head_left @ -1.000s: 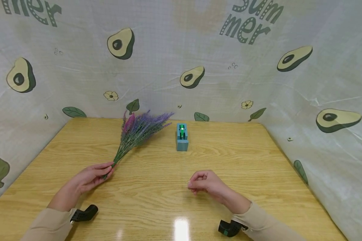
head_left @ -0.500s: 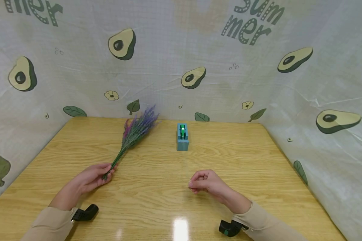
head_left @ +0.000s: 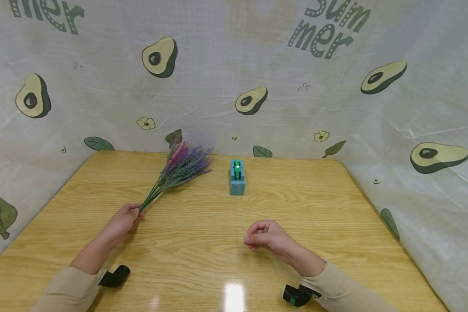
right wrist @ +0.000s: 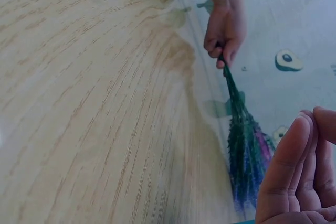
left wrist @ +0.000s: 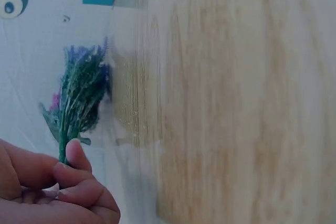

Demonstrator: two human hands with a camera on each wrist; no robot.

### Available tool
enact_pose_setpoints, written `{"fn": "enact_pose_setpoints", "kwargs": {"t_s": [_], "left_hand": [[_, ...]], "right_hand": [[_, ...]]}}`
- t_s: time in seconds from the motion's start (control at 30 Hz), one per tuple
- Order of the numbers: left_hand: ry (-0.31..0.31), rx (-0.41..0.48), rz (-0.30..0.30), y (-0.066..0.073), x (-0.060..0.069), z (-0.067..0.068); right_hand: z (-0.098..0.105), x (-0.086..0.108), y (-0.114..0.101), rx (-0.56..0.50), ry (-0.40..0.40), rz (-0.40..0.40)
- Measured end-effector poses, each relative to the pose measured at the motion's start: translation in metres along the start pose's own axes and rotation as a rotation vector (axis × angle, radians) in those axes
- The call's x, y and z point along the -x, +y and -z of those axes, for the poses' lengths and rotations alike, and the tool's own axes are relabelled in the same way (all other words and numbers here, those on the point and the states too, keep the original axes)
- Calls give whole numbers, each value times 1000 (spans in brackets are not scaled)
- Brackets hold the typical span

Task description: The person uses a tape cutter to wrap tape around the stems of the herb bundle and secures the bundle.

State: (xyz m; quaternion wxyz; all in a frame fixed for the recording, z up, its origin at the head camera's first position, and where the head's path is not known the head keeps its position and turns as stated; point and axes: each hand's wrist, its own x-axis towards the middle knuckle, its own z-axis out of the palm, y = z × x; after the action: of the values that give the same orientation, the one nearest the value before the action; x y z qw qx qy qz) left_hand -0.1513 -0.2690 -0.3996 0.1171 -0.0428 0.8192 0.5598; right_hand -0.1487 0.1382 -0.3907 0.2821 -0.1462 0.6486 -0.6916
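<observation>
My left hand [head_left: 125,220] pinches the green stems of a bunch of lavender-like flowers [head_left: 187,162], purple with one magenta spray. The flower heads point away toward the back of the table. In the left wrist view, thumb and fingers close round the stem ends, with the bunch [left wrist: 81,90] beyond them. My right hand [head_left: 268,239] hovers at or rests on the table, its fingers loosely bent and the thumb near their tips. Nothing shows between those fingers [right wrist: 286,166] in the right wrist view. A blue tape dispenser [head_left: 237,187] with a green roll stands beyond both hands.
The wooden table [head_left: 203,260] meets a white cloth [head_left: 203,86] printed with avocados, leaves and lettering at the back and sides. Each wrist carries a black camera mount [head_left: 115,276] over a beige sleeve.
My left hand has turned and shifted slightly back and left along the table. The bunch has rolled in its grip, so the magenta spray sits on top. The right hand stays put.
</observation>
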Motion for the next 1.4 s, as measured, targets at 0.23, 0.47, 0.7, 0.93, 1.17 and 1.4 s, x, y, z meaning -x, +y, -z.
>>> {"fn": "enact_pose_setpoints", "kwargs": {"t_s": [0.23, 0.47, 0.7, 0.93, 1.17, 1.4], "left_hand": [[41, -3, -40, 6, 0, -1], [-29, 111, -106, 4, 0, 4], [-108, 201, -112, 5, 1, 7], [-96, 192, -134, 1, 6, 10], [-70, 97, -183, -10, 17, 25], [-115, 60, -246, -28, 26, 49]], "right_hand": [[2, 0, 2, -2, 5, 3], [4, 2, 1, -6, 12, 7], [6, 5, -5, 3, -2, 44], [13, 8, -20, 5, 4, 108], [20, 9, -41, -22, 29, 156], [22, 9, -58, -42, 46, 197]]}}
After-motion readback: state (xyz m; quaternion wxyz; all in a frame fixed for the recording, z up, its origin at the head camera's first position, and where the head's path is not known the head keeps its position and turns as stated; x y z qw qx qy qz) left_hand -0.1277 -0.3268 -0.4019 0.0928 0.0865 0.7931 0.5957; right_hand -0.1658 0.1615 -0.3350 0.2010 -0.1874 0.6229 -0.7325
